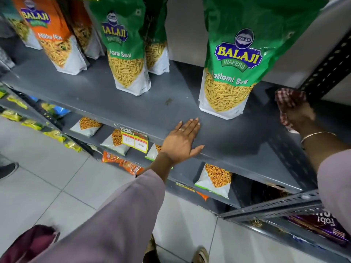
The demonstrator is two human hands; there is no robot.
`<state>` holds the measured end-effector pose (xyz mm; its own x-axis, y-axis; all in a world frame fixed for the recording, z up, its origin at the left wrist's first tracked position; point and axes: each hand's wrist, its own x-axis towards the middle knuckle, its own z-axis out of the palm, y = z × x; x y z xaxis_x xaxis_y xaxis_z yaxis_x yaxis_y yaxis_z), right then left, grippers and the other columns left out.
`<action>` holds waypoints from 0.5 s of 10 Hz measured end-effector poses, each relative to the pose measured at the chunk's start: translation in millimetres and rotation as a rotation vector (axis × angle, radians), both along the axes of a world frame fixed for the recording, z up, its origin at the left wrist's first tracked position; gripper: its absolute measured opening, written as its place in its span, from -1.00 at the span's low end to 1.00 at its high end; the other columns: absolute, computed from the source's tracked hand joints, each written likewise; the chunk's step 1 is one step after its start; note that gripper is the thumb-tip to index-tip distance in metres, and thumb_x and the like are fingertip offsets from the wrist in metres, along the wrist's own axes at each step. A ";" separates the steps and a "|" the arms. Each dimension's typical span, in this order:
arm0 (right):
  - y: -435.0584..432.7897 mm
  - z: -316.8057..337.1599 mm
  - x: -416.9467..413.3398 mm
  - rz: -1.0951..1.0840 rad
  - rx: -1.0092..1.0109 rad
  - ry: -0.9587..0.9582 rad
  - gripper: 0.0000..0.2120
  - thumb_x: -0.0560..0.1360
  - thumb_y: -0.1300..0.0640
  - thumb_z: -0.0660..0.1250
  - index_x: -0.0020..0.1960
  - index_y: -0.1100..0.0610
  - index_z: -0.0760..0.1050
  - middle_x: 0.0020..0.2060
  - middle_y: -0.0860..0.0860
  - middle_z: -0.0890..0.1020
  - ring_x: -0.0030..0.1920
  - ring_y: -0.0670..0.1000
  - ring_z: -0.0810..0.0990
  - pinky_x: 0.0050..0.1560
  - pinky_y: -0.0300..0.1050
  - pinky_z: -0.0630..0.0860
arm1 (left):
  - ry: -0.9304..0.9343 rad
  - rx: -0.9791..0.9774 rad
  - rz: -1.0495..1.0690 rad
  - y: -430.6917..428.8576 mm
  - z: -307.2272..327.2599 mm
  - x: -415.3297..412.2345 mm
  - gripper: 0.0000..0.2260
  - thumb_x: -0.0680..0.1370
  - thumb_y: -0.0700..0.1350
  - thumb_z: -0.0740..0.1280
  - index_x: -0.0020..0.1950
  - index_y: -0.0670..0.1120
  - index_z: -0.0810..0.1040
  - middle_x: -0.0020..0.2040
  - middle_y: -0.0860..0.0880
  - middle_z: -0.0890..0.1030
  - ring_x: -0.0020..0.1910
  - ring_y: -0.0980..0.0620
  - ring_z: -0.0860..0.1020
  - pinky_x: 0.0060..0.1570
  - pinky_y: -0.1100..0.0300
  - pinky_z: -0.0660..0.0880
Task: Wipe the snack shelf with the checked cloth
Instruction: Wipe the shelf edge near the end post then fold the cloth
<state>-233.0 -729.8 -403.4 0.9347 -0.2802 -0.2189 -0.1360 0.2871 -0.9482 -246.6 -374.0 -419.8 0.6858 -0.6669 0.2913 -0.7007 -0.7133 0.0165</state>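
The snack shelf (133, 103) was the grey metal level in front of me, with Balaji pouches standing along it. My right hand (298, 115) was closed over the checked cloth (284, 97), pressing the red-and-white fabric onto the shelf at its far right end, just beside the perforated upright (328, 65). My left hand (181, 142) lay flat and empty on the front edge, fingers spread, gripping nothing.

I judged the main risk to be the nearest Ratlami Sev pouch (231, 73), which stood close to the left of the cloth. A sweep leftward could catch its base and tip it off the front, since nothing steadied it. A small dark smear (168, 101) sat on the bare shelf between that pouch and the next green pouch (126, 54); a quick pass might miss it.

Most of the cloth was hidden under my hand, so I could not tell how it was folded. The shelf corner behind the upright was out of sight, and the pouch tops were cut off by the frame.
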 end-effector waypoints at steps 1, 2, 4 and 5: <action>-1.2 18.4 -40.5 -0.343 -0.826 0.464 -0.09 0.09 -0.44 0.25 0.29 0.08 0.41 -0.44 0.23 0.64 -0.73 -0.09 0.40 -0.01 0.33 0.38 | 0.001 0.007 0.012 0.9 0.4 0.6 -0.37 0.49 0.20 0.05 0.33 -0.23 0.46 0.35 -0.15 0.46 0.30 -0.07 0.46 0.29 0.00 0.34; 21.4 56.7 -15.8 -0.095 -0.712 0.407 -0.08 0.14 -0.47 0.18 0.18 0.23 0.52 -0.44 0.20 0.55 -0.40 0.23 0.47 -0.17 0.37 0.53 | -0.003 0.010 0.013 0.8 -0.7 0.7 -0.37 0.50 0.20 0.04 0.33 -0.23 0.46 0.35 -0.15 0.46 0.30 -0.07 0.46 0.30 0.04 0.32; 27.2 31.2 -25.8 -0.086 -0.790 0.128 -0.69 0.50 0.09 0.30 0.19 0.20 0.55 0.09 0.04 0.67 0.08 -0.08 0.65 0.24 -0.01 0.54 | -0.003 0.000 -0.001 -0.5 1.0 -0.8 -0.39 0.48 0.17 0.08 0.28 -0.26 0.50 0.30 -0.17 0.50 0.25 -0.08 0.50 0.25 0.02 0.38; 65.0 40.9 -61.3 -0.034 -0.780 0.138 -0.75 0.45 -0.01 0.39 0.11 0.00 0.62 -0.01 -0.15 0.70 0.05 -0.23 0.59 0.23 -0.20 0.52 | -0.006 0.006 0.001 0.0 1.9 -1.7 -0.39 0.47 0.16 0.08 0.27 -0.27 0.51 0.29 -0.18 0.51 0.24 -0.09 0.51 0.24 0.01 0.40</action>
<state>-294.3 -664.8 -362.6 0.9018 -0.4278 -0.0609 -0.2697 -0.4470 -0.8529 -248.3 -374.0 -417.9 0.6847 -0.6680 0.2915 -0.6999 -0.7142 0.0074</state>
